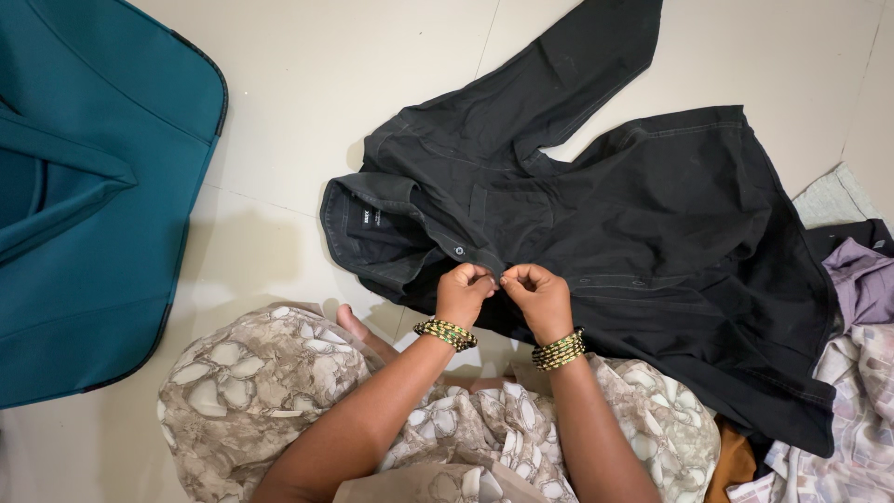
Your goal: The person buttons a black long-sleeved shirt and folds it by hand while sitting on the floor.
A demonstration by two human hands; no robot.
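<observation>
Black shirt (pixel 652 214) lay crumpled on floor (pixel 279 121), left hand (pixel 463 293) and right hand (pixel 538 298) touching, fingers pinched shut on its button placket.

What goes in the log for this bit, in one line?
left hand: pinches shirt placket | right hand: pinches it too | shirt: flat on floor

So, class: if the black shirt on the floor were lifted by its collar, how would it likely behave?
The black shirt would probably hang limp: it lies flat with soft folds and a sleeve flopped across the tiled floor. It looks light, since the left hand and right hand gather its front edge with fingertips only. Pushed, it would likely bunch rather than slide whole.
</observation>
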